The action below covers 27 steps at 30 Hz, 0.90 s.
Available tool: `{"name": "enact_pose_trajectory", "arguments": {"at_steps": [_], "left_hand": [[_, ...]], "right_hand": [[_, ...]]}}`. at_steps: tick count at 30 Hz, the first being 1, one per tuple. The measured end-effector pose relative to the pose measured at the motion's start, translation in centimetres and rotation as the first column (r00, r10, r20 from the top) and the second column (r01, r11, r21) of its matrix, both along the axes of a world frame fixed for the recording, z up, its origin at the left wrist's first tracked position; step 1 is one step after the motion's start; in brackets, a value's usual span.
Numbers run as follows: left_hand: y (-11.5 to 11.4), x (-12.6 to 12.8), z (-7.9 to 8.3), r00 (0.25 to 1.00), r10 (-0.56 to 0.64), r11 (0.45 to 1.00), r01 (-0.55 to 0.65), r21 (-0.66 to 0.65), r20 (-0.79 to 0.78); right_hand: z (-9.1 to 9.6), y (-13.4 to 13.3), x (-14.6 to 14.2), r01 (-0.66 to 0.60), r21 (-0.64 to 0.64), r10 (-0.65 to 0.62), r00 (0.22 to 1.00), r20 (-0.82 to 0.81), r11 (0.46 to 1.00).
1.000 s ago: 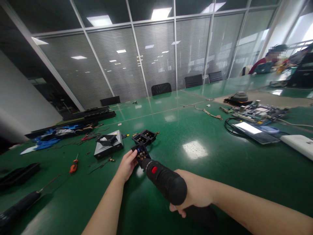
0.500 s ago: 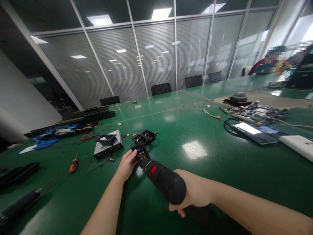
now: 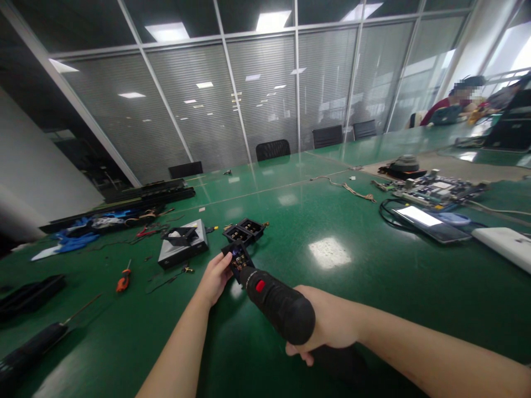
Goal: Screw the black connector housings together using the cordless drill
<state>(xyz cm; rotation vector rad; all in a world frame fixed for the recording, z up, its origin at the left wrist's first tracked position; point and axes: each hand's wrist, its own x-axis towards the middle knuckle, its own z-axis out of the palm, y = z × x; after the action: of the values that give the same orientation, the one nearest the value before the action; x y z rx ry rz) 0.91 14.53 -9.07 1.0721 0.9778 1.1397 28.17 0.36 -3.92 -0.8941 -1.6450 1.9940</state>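
Closed around the grip of a black cordless drill (image 3: 277, 304) with a red button is my right hand (image 3: 326, 318). The drill's front end reaches into the near end of a small black box (image 3: 237, 255), and its bit is hidden there. Brass-coloured parts show inside the box. My left hand (image 3: 216, 276) grips the box's left side, thumb on the rim and fingers mostly hidden beneath. Touching or just behind it lies a joined pair of similar black open boxes (image 3: 245, 231), also with brass-coloured parts inside.
To the left are a grey box-shaped device (image 3: 183, 244), an orange-handled screwdriver (image 3: 123, 281), a long black-handled tool (image 3: 35, 348) and a black tray (image 3: 31, 296). At right lie a lit phone-like device (image 3: 431, 221), a white case (image 3: 506, 246) and a circuit board (image 3: 442, 188). A person (image 3: 450, 105) sits far right.
Almost nothing differs. The drill and both hands keep their places on the black box; the whole view shifts very slightly.
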Motion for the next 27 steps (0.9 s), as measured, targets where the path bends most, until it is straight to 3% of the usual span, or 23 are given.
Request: {"name": "enact_pose_trajectory", "arguments": {"at_steps": [27], "left_hand": [[-0.11,0.02,0.11,1.000,-0.014,1.000,0.014,0.005,0.005]], "right_hand": [[0.44,-0.05,0.03,0.009,-0.015,-0.009,1.000,0.011,1.000]]}}
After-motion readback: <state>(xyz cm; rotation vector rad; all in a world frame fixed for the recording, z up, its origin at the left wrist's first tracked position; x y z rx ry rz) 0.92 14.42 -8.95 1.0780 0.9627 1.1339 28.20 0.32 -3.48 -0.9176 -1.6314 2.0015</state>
